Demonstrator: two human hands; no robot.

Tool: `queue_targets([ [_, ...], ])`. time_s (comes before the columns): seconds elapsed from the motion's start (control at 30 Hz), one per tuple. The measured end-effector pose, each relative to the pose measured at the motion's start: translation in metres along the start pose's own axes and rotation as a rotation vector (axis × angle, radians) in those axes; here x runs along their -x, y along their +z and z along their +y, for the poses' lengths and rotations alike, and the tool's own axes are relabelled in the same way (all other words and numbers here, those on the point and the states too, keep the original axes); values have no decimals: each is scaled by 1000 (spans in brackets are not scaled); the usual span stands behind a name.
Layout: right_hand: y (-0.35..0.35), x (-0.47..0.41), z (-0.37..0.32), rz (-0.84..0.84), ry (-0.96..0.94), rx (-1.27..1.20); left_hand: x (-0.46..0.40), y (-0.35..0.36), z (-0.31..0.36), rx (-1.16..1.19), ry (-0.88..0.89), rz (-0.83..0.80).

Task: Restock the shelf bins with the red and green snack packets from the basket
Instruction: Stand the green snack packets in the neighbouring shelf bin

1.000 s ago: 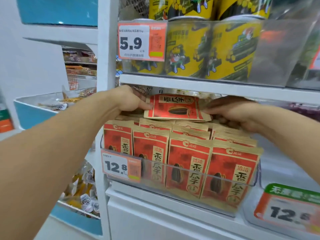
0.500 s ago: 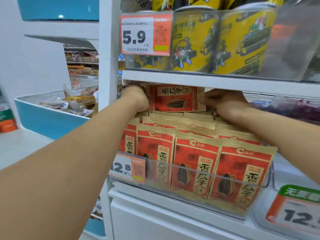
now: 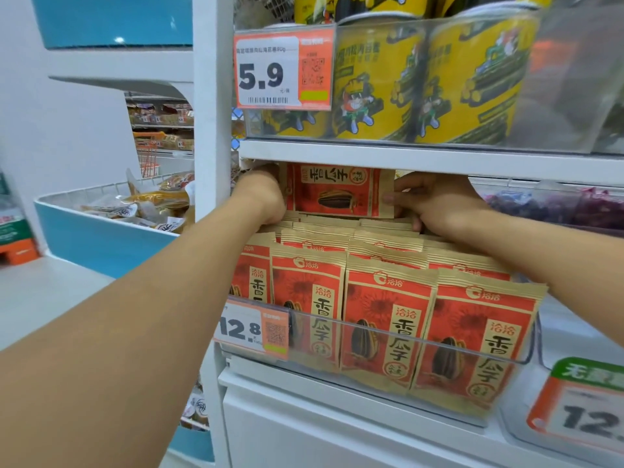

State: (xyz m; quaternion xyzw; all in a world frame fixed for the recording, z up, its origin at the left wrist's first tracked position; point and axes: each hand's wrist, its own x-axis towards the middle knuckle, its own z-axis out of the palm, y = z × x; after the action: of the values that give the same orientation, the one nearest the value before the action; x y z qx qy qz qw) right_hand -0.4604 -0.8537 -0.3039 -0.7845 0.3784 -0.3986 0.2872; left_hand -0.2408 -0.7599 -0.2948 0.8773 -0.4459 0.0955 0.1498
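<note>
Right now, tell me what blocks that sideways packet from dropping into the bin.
The upright red packets already fill the bin; the sideways packet, held by the left hand and right hand, sits on their tops, close under the shelf above.

Both hands, left hand [image 3: 261, 197] and right hand [image 3: 435, 206], grip an upside-down red-and-tan foil snack packet [image 3: 337, 192] above the clear plastic bin's [image 3: 415, 346] rear rows.
</note>
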Motion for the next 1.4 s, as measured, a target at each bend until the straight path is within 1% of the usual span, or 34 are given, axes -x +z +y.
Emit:
queue_targets([
  [0.03,0,-1,-1,5,-8,-5,-1,-1,2,-24,7,12],
  [0.13,-1,-2,-3,12,7,-6,-4,0,6,-157,83,-20],
  [0.23,-1,-3,-1,-24,48,12,-9,3,6,-199,126,-45],
  [0.37,-4,-9,-2,-139,18,182,-12,1,-1,-202,134,-61],
  [0.47,0,-14,-4,-142,-35,266,-14,2,-2,-207,121,-96],
  [0.63,1,-16,-5,-166,-30,326,-16,4,0,-117,89,-106],
  [0.8,-3,-13,-2,-165,9,236,-15,5,-4,10,79,-105],
  [0.9,-3,-13,0,-135,38,186,-10,4,-3,82,75,-106],
  [1.03,-5,-11,-1,-126,95,141,-1,-2,-3,187,54,-71],
  [1.17,-18,4,0,-129,113,99,18,-19,-8,194,92,-152],
  [1.23,-30,22,-2,-188,106,74,34,-28,-15,214,98,-203],
  [1.3,-45,44,-8,-234,71,149,51,-38,-20,220,110,-247],
  [1.4,-65,80,-20,-264,-15,351,77,-53,-22,300,167,-282],
])
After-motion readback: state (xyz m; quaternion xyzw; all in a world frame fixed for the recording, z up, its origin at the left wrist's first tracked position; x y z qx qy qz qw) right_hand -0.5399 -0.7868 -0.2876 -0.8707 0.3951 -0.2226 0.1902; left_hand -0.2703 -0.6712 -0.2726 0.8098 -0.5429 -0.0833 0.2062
